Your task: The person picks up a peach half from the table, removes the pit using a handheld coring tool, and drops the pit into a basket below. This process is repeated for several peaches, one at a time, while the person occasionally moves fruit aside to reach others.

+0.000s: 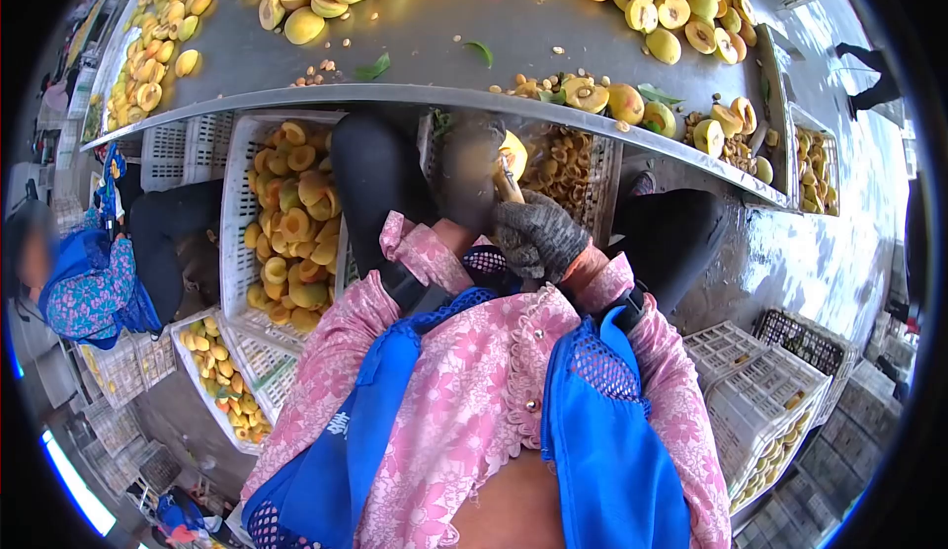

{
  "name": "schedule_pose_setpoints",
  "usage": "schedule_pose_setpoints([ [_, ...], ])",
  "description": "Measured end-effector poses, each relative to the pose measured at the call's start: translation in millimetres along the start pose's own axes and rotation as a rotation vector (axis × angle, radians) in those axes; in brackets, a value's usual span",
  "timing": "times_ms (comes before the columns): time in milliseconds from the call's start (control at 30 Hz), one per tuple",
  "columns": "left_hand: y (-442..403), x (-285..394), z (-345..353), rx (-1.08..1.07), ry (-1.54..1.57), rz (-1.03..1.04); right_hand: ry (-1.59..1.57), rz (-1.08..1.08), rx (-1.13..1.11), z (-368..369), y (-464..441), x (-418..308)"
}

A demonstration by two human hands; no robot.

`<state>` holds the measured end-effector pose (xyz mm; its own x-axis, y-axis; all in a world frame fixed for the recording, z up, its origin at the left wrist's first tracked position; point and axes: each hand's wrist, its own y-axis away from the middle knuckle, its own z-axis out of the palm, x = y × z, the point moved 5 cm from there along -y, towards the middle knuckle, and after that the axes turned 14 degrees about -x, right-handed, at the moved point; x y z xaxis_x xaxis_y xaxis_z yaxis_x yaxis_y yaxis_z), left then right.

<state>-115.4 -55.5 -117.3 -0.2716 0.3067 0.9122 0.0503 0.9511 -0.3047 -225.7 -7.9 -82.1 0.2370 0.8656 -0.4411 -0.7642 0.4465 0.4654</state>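
Note:
Wrapped round a wooden-handled tool point(508, 186), my right hand point(541, 237) in a grey glove is closed. The tool's tip touches a yellow cut fruit point(513, 155). My left hand point(472, 169) is dark and blurred beside the fruit, its fingers smeared by haze. Under both hands stands a crate of pits and scraps point(604, 189) between my knees. Left of my leg is a white crate point(235, 243) heaped with halved fruit point(294, 223).
A metal table point(415, 50) with a raised edge spans the front, holding piles of fruit. A co-worker point(94, 277) sits at the left. Stacked white crates point(760, 391) stand at the lower right. Another person's legs point(874, 80) show at the upper right.

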Motion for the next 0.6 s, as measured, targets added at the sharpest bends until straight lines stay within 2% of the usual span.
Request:
schedule_pose_setpoints([
  [33, 2.3, -8.3, 3.0, 0.019, 0.06, -0.061, 0.118, -0.01, 0.074, -3.3, -2.9, 0.9],
  [67, 5.1, -24.5, 6.5, 0.069, 0.261, -0.203, 0.235, -0.021, 0.148, -8.8, -4.5, 1.6],
  [133, 8.4, -45.8, 14.9, 0.141, 0.576, -0.42, 1.077, -0.218, 0.06, -35.7, -18.9, 12.3],
  [200, 7.0, -46.8, 17.3, 0.183, 0.714, -0.502, 0.91, -0.174, 0.307, -36.2, -19.1, 13.3],
  [233, 4.9, -44.5, 16.7, 0.191, 0.739, -0.508, 1.064, -0.209, 0.36, -28.4, -13.1, 6.7],
  [300, 5.9, -51.8, 21.2, 0.07, 0.857, -0.53, 1.37, -0.284, 0.467, -12.1, -3.5, -6.6],
  [333, 7.2, -54.4, 19.1, 0.029, 0.839, -0.529, 1.221, -0.26, 0.487, -12.7, -0.7, -12.2],
  [400, 3.3, -43.5, 7.8, -0.03, 0.727, -0.512, 1.287, -0.276, 0.517, -16.9, 4.1, -16.7],
  [500, -7.9, -7.3, -20.5, 0.063, 0.887, -0.416, 1.235, -0.345, 0.571, -13.6, 10.3, -23.6],
  [567, -16.0, 22.1, -59.1, 0.208, 1.445, -0.432, 1.222, -0.393, 0.642, -13.5, 18.5, -32.8],
  [600, -18.5, 33.2, -88.3, 0.215, 1.287, -0.328, 1.319, -0.303, 0.601, -28.5, 13.6, -29.1],
])
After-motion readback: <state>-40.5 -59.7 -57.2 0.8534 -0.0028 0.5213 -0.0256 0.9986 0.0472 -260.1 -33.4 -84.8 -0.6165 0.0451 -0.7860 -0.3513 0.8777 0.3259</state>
